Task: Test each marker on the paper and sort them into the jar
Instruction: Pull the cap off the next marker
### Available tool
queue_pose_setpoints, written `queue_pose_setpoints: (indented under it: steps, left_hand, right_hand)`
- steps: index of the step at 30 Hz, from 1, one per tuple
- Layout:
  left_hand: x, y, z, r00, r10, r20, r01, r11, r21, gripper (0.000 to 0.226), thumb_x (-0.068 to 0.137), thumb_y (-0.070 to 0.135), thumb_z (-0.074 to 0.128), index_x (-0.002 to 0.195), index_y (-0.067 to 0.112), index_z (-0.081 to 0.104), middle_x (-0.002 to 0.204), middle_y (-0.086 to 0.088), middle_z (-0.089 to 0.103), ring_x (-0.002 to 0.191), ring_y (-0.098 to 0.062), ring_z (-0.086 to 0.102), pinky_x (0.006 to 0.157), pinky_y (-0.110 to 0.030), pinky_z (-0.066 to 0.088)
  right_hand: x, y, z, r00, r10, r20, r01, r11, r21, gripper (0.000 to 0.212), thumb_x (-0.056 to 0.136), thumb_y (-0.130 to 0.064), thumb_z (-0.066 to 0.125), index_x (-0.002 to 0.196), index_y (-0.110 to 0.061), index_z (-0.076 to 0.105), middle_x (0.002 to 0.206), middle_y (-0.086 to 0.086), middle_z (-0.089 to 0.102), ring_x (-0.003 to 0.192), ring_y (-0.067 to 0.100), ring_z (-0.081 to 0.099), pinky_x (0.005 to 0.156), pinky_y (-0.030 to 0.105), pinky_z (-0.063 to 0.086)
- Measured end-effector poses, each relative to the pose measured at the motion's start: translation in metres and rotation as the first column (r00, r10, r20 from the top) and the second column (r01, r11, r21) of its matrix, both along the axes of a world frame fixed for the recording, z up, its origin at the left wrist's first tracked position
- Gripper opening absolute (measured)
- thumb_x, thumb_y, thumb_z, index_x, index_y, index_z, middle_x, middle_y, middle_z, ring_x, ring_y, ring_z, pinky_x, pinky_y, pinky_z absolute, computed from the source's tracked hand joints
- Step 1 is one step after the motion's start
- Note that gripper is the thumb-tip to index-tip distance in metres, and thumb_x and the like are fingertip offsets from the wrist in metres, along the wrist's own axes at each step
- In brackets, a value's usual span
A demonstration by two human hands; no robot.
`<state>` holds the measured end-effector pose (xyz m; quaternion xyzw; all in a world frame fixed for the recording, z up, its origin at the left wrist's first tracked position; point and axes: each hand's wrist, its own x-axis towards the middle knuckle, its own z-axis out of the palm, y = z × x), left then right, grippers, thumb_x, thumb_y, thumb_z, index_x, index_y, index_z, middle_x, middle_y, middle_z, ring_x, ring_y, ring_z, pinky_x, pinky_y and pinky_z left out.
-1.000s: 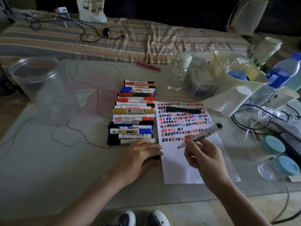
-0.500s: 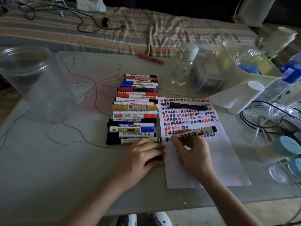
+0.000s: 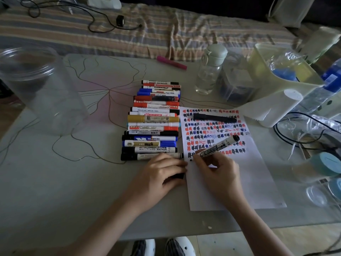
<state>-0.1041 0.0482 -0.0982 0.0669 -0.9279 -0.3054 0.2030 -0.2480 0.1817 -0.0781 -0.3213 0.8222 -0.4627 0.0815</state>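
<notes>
White paper: a white sheet of paper (image 3: 239,174) lies flat on the grey table (image 3: 55,191), its far half filled with rows of small red, black and blue test marks, its near half bare.
Marker in use: a white-barrelled whiteboard marker with a black end (image 3: 218,147) slants over the sheet, its black tip touching the paper at the left edge, just beside the lowest row of marks.
Right hand: the right hand (image 3: 219,170) is closed around that marker near its tip, the heel of the hand resting on the sheet.
Left hand: the left hand (image 3: 162,174) lies palm down at the paper's left edge, curled over a small black object (image 3: 178,176); what it is cannot be told.
Marker row: a row of capped red, blue, black and gold markers (image 3: 153,121) lies side by side, just left of the paper.
Black marker: a slim black marker (image 3: 215,117) lies across the top of the sheet.
Jar: a clear round plastic jar (image 3: 38,91) stands upright and open at the table's far left, well apart from the markers.
Pink marker: a pink marker (image 3: 171,62) lies at the table's far edge.
</notes>
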Motion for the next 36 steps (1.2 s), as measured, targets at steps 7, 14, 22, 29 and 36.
queue_pose_setpoints:
  steps: [7,14,22,29,36]
  left_hand:
    - [0.0009,0.0001,0.0025,1.000,0.000,0.015,0.000,1.000,0.002,0.034,0.089,0.037,0.055,0.113,0.020,0.072,0.119,0.010,0.065,0.113,-0.006,0.053,0.097,-0.021,0.043]
    - [0.0014,0.0000,0.0030,1.000,-0.004,0.026,0.004,1.000,0.005,0.033,0.087,0.035,0.058,0.113,0.020,0.072,0.120,0.010,0.066,0.114,-0.006,0.053,0.098,-0.020,0.043]
    - [0.0006,-0.0001,0.0009,1.000,0.000,0.008,0.000,1.000,0.010,0.035,0.089,0.039,0.054,0.112,0.020,0.072,0.120,0.011,0.066,0.113,-0.005,0.053,0.099,-0.019,0.042]
    - [-0.0001,-0.0003,0.0012,1.000,0.001,0.001,-0.001,1.000,0.013,0.036,0.088,0.039,0.054,0.112,0.019,0.072,0.119,0.011,0.067,0.112,-0.006,0.054,0.098,-0.021,0.043]
    - [0.0008,0.0002,0.0016,1.000,0.002,-0.005,-0.002,1.000,0.018,0.034,0.088,0.037,0.057,0.112,0.019,0.072,0.119,0.010,0.067,0.112,-0.006,0.053,0.098,-0.021,0.043]
  right_hand:
    - [0.0019,-0.0013,-0.0010,0.999,0.005,-0.047,-0.004,1.000,0.021,0.018,0.082,-0.028,0.077,0.068,-0.024,0.066,0.062,-0.022,0.063,0.062,-0.006,0.061,0.052,0.013,0.043]
    - [0.0010,0.0001,-0.0037,0.999,-0.011,-0.030,0.010,1.000,-0.024,0.015,0.082,-0.025,0.077,0.070,-0.020,0.070,0.064,-0.020,0.066,0.062,-0.003,0.062,0.051,0.009,0.043]
    - [0.0018,0.0011,-0.0045,0.999,-0.012,-0.040,0.010,0.999,-0.039,0.016,0.082,-0.022,0.077,0.071,-0.014,0.070,0.062,-0.019,0.066,0.059,-0.002,0.061,0.050,0.009,0.041]
    - [0.0014,-0.0009,-0.0024,0.999,0.015,-0.028,-0.015,0.999,-0.032,0.012,0.082,-0.022,0.077,0.074,-0.015,0.073,0.064,-0.024,0.064,0.061,-0.010,0.060,0.052,0.005,0.040]
    - [0.0016,0.0008,-0.0024,0.999,-0.006,-0.039,0.004,0.999,-0.036,0.017,0.081,-0.022,0.078,0.068,-0.015,0.070,0.060,-0.023,0.065,0.058,-0.003,0.060,0.049,0.009,0.041]
